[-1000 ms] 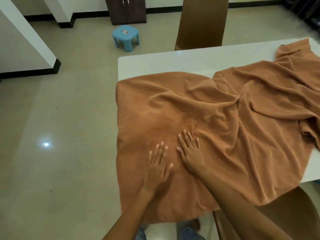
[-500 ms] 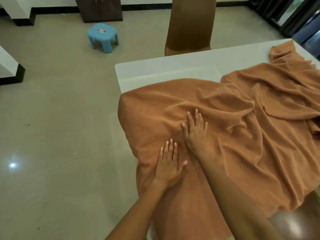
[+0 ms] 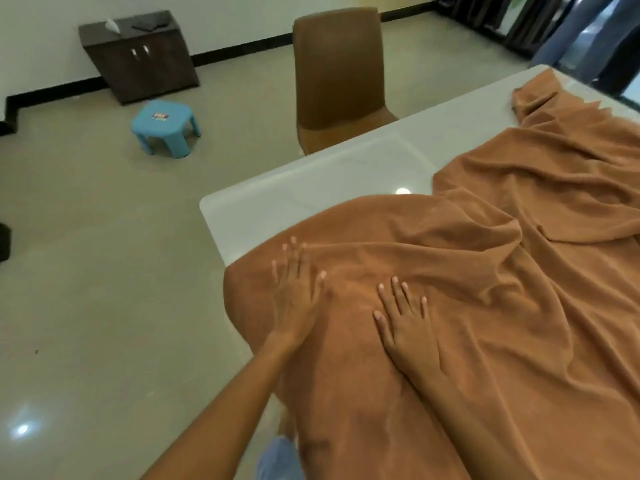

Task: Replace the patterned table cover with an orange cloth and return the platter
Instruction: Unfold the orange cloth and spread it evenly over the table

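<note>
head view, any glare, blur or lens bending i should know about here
Head view: a ceiling light glares off the bare white table and the floor; the left hand is motion-smeared, the right hand sharper; the wide lens tilts the chair and cabinet; the orange cloth shows soft fold shadows.

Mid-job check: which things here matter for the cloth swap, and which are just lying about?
Job:
orange cloth
table
left hand
right hand

Lying about:
brown chair
blue stool
dark cabinet

No platter or patterned cover in view.

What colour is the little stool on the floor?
Light blue stool, with a small colourful sticker on top; head view.
</note>
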Demonstrator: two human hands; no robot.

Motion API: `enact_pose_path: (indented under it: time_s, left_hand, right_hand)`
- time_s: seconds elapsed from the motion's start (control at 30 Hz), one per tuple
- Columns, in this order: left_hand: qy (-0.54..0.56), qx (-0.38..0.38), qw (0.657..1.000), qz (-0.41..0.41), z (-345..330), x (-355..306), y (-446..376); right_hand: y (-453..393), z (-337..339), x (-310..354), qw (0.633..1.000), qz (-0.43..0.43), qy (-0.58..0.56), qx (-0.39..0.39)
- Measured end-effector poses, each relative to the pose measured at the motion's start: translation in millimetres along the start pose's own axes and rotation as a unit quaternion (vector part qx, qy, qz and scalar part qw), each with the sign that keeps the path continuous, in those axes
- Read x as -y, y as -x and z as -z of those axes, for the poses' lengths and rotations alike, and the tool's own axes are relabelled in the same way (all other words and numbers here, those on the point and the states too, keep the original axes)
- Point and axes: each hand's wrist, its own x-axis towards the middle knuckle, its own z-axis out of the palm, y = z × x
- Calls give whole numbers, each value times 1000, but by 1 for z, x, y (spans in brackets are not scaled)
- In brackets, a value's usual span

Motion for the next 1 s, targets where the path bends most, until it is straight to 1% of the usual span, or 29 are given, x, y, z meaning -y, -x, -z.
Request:
enact_pose_path:
  time_s: [0.07,0.13,0.2,0.27,0.33,0.4,0.47,0.5,0.53,0.57,0.63,0.67,0.7,0.77,0.8,0.87,0.9,0.93,1.0]
  left_hand:
    - [-18,21,1000,4,4,20,-44]
    - [-42,58,997,-14,2,35,-75]
    - [-53,90,994,-37,-4,42,-93]
    - [-30,101,993,-55,-11,47,-100]
    - [15,91,993,-69,-17,52,-103]
    - [60,68,993,-81,-17,54,-105]
    - [99,44,988,-105,-14,48,-105]
    - [122,37,984,-128,-11,42,-103]
    - [143,31,976,-161,-8,35,-99]
    - [156,28,966,-204,-6,28,-92]
    - [162,14,940,-301,-5,19,-77]
    - [162,12,925,-343,-5,16,-69]
    - [160,13,912,-377,-4,14,-63]
    - [144,11,893,-426,-3,11,-59]
    - [138,8,888,-438,-3,11,-60]
    - [149,3,885,-441,1,11,-68]
    - [164,9,888,-429,3,13,-74]
    - [183,23,896,-403,6,14,-82]
    - [210,70,926,-307,8,11,-111]
  right_hand:
    - [-2,2,1,1000,-5,-4,5]
    - [-1,2,2,1000,-7,-4,13]
    - [-1,4,2,1000,-8,-5,24]
    - [-1,7,2,1000,-13,-18,21]
    - [0,14,5,999,-8,-28,-26]
    - [-8,25,15,993,-16,-33,-108]
    - [-38,44,34,980,-82,-51,-173]
    - [-60,53,46,968,-137,-74,-197]
    - [-84,63,56,953,-196,-110,-204]
    - [-108,73,65,937,-251,-147,-195]
    - [-156,87,75,909,-329,-208,-150]
    - [-175,91,77,897,-355,-228,-133]
    - [-188,92,78,893,-369,-224,-128]
    - [-196,96,79,891,-387,-184,-151]
    - [-193,100,77,888,-395,-172,-161]
    - [-177,107,65,879,-397,-191,-183]
    - [-164,111,56,877,-392,-200,-194]
    - [-151,114,46,874,-393,-188,-214]
    - [-126,119,25,875,-389,-110,-267]
